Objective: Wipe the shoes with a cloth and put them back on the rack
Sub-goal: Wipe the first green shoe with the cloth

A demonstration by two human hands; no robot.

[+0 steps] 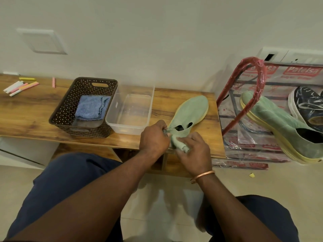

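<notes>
While the left hand [154,137] is pinching a small tab at the collar of the green shoe [189,110], the right hand [194,151] is curling round its heel end. Both hands are covering that heel. A rolled grey-green bit is poking out between the right fingers; cannot tell whether it is a pull loop or something else. The shoe is lying on the wooden table [26,110] near its right end, toe pointing far-right.

The rack [244,91] is standing right of the table, wrapped in clear printed plastic that is blurring its bars. A second green shoe [279,130] is sitting on it, heel toward the near right. A dark shoe [307,105] beside it is being cut off by the right frame edge.

The blue cloth [92,108] is lying folded in the brown basket [70,102], well left of the hands, touched by neither.

Count: two green shoes, one dark shoe, one cloth, one basket and one clear tub [131,110] just right of the basket. Chalk sticks [21,86] at the far left are overlapping, so I cannot count them exactly. One bangle [202,176] is sitting on the right wrist.
</notes>
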